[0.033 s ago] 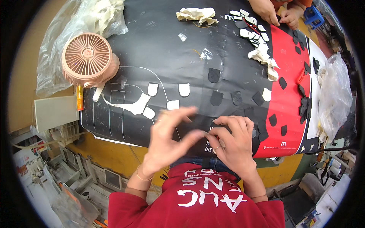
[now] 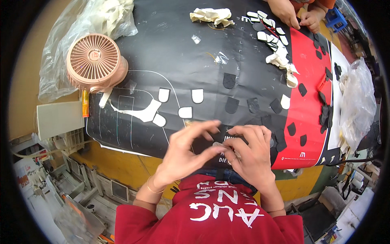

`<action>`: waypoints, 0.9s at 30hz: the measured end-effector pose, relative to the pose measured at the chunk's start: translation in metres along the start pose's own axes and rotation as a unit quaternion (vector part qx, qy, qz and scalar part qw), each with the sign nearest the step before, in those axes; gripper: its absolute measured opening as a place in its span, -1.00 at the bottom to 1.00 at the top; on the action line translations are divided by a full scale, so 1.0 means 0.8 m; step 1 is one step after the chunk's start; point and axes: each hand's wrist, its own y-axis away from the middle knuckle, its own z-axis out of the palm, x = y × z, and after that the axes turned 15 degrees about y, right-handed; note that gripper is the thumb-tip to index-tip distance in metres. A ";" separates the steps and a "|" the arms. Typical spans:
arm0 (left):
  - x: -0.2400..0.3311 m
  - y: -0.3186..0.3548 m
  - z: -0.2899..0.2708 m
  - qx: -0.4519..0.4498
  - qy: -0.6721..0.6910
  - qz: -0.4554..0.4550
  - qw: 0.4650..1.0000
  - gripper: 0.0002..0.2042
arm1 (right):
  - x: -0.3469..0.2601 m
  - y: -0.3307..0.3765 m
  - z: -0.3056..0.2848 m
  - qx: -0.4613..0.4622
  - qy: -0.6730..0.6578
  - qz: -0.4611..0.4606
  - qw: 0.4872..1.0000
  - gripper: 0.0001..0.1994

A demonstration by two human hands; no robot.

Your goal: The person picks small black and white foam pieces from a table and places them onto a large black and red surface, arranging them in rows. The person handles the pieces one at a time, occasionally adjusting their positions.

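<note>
Over the near edge of the black table cover, my left hand (image 2: 187, 151) has its fingers curved and spread apart from the thumb. Its thumb tip meets the fingers of my right hand (image 2: 251, 155), which are bent and pinched together. A small greyish thing (image 2: 218, 144) shows at that meeting point, too small to name. Beyond my left hand lie several white, round-ended patches with dark edges, among them one patch (image 2: 185, 112) close to my fingertips. An irregular white scrap (image 2: 148, 112) lies left of them. Dark patches (image 2: 232, 105) lie ahead of my right hand.
A pink fan (image 2: 95, 59) stands at the left, by a plastic bag (image 2: 53, 61) and an orange tube (image 2: 85, 103). White patches (image 2: 266, 36) are piled at the far right, near another person's hands (image 2: 298, 16). Another plastic bag (image 2: 357, 101) lies at the right edge.
My left hand has shifted right, closer to my right hand, and the white patch beyond it is now uncovered. My right hand has barely moved.
</note>
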 end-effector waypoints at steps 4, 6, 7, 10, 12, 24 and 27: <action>-0.001 -0.004 0.006 -0.078 0.205 -0.101 0.971 -0.69 | 0.011 -0.001 -0.017 -0.002 -0.079 -0.003 0.997 -0.88; -0.003 -0.004 0.008 -0.056 0.291 -0.111 0.949 -0.72 | 0.013 0.001 -0.020 -0.001 -0.178 0.064 0.982 -0.87; -0.003 -0.003 0.010 -0.044 0.333 -0.117 0.935 -0.74 | 0.014 0.002 -0.020 -0.005 -0.227 0.100 0.969 -0.86; -0.006 -0.004 0.028 0.061 0.299 -0.048 0.951 -0.77 | 0.007 0.006 -0.012 -0.016 -0.405 0.221 0.887 -0.69; -0.008 -0.005 0.040 0.092 0.267 -0.017 0.959 -0.77 | 0.002 0.005 -0.004 -0.021 -0.467 0.239 0.851 -0.56; -0.021 0.002 0.074 0.183 0.127 0.097 0.970 -0.77 | 0.003 0.006 0.006 0.014 -0.573 0.269 0.774 -0.78; -0.029 0.002 0.075 0.172 0.021 0.193 0.966 -0.73 | 0.005 0.010 0.006 -0.024 -0.659 0.298 0.691 -0.79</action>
